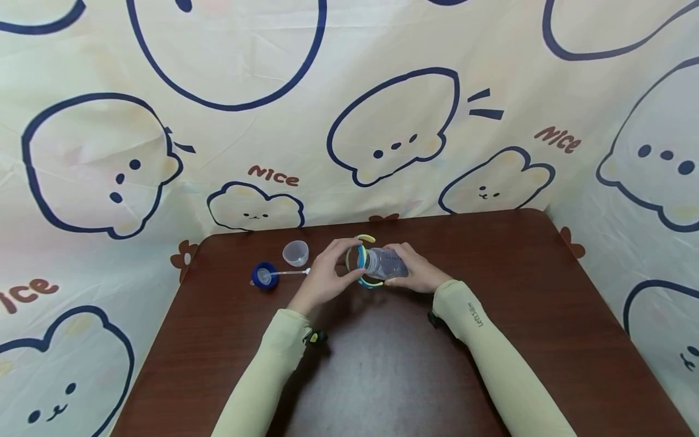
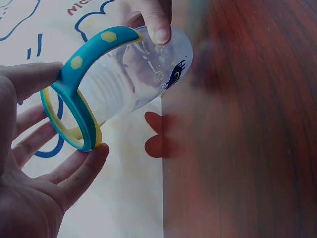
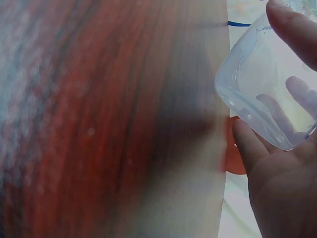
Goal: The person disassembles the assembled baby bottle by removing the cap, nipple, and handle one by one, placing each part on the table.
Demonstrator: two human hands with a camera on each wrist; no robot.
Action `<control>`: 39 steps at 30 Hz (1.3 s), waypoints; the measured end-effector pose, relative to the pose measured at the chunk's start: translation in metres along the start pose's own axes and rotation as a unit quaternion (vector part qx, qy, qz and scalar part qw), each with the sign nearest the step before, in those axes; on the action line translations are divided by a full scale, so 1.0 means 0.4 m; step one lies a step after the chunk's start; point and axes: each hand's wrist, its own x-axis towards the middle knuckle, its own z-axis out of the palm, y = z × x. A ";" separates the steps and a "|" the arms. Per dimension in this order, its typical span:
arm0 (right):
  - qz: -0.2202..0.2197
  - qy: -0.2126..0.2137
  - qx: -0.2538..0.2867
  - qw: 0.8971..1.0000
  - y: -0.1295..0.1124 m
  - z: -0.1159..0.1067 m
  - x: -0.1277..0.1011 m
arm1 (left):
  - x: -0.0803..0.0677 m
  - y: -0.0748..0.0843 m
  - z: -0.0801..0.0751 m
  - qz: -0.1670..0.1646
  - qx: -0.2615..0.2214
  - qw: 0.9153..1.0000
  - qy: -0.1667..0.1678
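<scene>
My left hand (image 1: 326, 273) holds a teal-and-yellow handle ring (image 2: 88, 119) between thumb and fingertips. The ring sits at the open neck of a clear baby bottle (image 1: 386, 263); whether it touches the neck is hard to tell. My right hand (image 1: 417, 270) grips the bottle round its body, near the base. Tilted onto its side, the bottle is up off the table, its neck pointing left toward the ring. In the right wrist view, the fingers of that hand show through the bottle's clear wall (image 3: 242, 84).
Left of my hands, a blue screw collar (image 1: 257, 271) with a straw lies on the brown table (image 1: 393, 376). Just behind it stands a small clear cap (image 1: 295, 253). A cream cloth with cartoon prints (image 1: 382, 200) hangs along the table's far edge.
</scene>
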 end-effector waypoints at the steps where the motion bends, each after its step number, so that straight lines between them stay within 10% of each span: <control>1: 0.000 0.000 0.000 1.000 0.000 0.000 0.001 | -0.001 -0.001 -0.004 -0.002 -0.001 1.000 0.001; 39: 0.014 0.000 0.007 1.000 -0.004 0.002 0.000 | -0.082 -0.121 -0.199 -0.047 -0.014 0.995 0.089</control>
